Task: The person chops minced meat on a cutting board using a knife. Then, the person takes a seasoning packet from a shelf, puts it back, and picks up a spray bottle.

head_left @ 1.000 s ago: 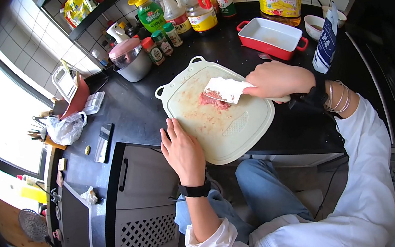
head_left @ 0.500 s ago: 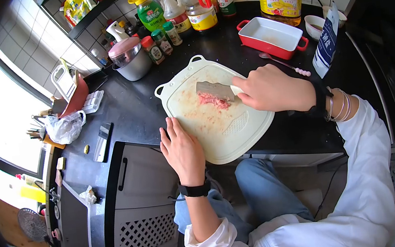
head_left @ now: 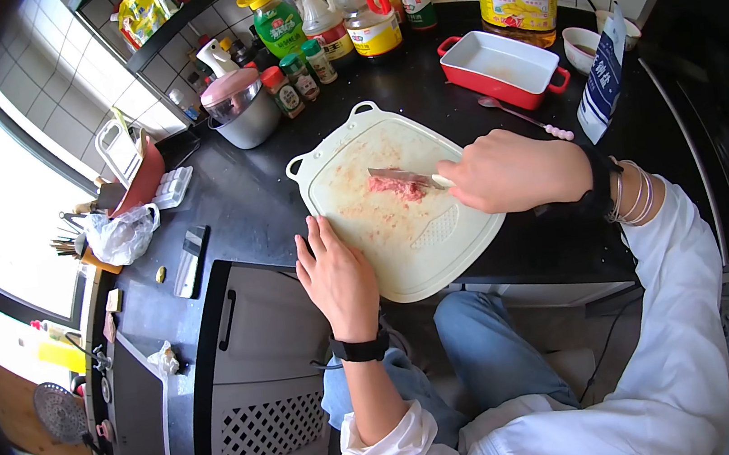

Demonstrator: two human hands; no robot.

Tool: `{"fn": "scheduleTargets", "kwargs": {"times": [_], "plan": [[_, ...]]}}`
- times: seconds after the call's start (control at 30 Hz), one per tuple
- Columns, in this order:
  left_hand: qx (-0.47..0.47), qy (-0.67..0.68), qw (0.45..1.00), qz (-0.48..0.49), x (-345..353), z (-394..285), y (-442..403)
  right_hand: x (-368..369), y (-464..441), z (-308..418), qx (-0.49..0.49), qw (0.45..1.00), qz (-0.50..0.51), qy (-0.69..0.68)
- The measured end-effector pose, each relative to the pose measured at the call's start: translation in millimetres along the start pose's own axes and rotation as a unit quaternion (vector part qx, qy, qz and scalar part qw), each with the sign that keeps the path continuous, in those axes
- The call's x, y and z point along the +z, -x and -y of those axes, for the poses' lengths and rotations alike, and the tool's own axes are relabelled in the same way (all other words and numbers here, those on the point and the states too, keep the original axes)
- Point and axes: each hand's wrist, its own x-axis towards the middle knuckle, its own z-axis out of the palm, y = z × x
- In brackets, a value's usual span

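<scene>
Near the middle of the pale cutting board point(head_left: 382, 257), in a small heap: red chopped meat point(head_left: 401, 189). Against it: cleaver point(head_left: 401, 175), blade tilted steeply, seen nearly edge-on. Around the cleaver's pale handle: right hand point(head_left: 517, 170), with fingers curled closed. Along the board's left edge: left hand point(head_left: 337, 276), with fingers extended, slightly spread, laid flat rather than gripping. Farther out, on the dark counter point(head_left: 233, 194): red dish point(head_left: 497, 95), spoon point(head_left: 529, 119) near it, blue-and-white bag point(head_left: 604, 84) to the right.
</scene>
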Motion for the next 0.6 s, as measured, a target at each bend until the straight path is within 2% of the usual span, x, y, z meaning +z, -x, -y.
{"fn": "scheduleTargets", "kwargs": {"times": [0.4,0.5,0.6], "plan": [[0.002,-0.004,1.000,-0.004,0,0,0,-34,8,-2,0.056,0.992,0.099,-0.047],[0.000,-0.001,1.000,-0.002,0,-1,0,-31,10,-7,0.059,0.993,0.096,-0.042],[0.000,0.000,1.000,-0.002,1,0,0,-33,14,-15,0.020,0.998,0.035,-0.045]]}}
